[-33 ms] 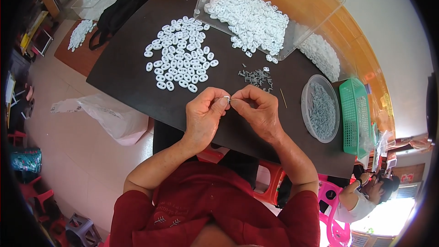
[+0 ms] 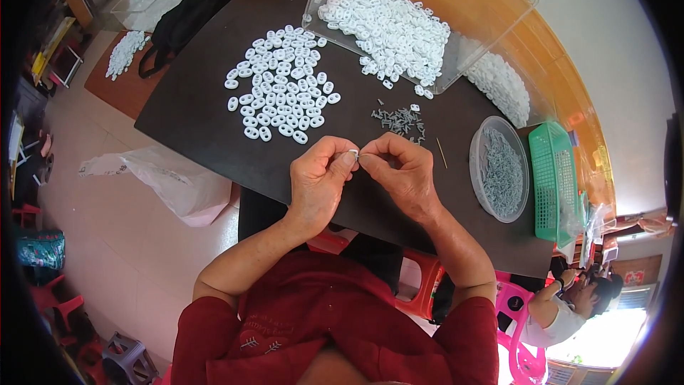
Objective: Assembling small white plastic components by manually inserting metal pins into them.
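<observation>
Your left hand (image 2: pixel 318 178) pinches a small white piece (image 2: pixel 351 152) just above the table's (image 2: pixel 199 128) near edge; its long axis is too small to tell. Your right hand (image 2: pixel 402 171), fingers curled, pinches something tiny against it. Beyond lie screws (image 2: pixel 400 120) and white pieces (image 2: pixel 281 84).

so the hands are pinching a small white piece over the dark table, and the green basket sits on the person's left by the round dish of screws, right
Not quite: in the head view the green basket sits on the person's right, beside the round dish of screws. Both hands, left and right, do pinch a small white piece over the dark table.
</observation>
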Demonstrator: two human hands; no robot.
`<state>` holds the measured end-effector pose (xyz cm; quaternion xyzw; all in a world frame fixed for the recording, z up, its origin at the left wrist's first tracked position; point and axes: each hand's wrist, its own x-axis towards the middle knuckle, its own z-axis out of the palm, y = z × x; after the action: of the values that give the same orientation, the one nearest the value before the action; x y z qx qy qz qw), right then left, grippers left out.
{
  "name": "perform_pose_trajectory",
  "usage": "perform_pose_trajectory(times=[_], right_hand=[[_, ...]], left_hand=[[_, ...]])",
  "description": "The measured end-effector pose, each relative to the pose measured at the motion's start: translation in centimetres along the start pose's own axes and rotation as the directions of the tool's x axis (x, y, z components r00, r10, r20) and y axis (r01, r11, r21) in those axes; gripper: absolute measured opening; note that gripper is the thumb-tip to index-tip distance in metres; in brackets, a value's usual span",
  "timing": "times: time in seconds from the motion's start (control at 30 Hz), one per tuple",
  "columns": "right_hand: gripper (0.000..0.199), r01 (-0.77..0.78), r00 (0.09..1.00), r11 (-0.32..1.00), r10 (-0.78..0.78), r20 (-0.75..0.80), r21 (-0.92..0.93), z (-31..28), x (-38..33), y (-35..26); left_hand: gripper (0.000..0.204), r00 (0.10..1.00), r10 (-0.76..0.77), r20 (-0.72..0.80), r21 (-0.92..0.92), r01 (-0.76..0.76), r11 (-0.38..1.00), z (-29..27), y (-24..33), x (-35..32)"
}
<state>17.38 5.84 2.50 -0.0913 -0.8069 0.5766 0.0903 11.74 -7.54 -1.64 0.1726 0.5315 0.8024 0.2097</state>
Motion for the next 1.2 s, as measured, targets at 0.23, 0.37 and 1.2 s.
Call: perform_pose_trajectory(times=[0.23,0.37,1.2], right_hand=[[0.005,-0.032,0.998,0.992,0.039,-0.056,0.123,1.0,-0.1,1.3],[0.009,-0.029,0.998,0.995,0.034,-0.055,0.099,0.8,0.0,1.2],[0.013,0.198,0.868,0.514,-0.488,-0.094,-0.835,-7.9,11.5,6.9]], left_hand=[[0.009,0.999,-0.006,-0.044,-0.04,0.004,0.999,0.3,-1.1,-0.2],[0.009,0.999,-0.046,-0.027,-0.108,0.042,0.993,0.2,-1.0,0.1],[0.015,0.992,-0.125,0.016,-0.226,0.126,0.966,-0.4,-0.8,1.8]])
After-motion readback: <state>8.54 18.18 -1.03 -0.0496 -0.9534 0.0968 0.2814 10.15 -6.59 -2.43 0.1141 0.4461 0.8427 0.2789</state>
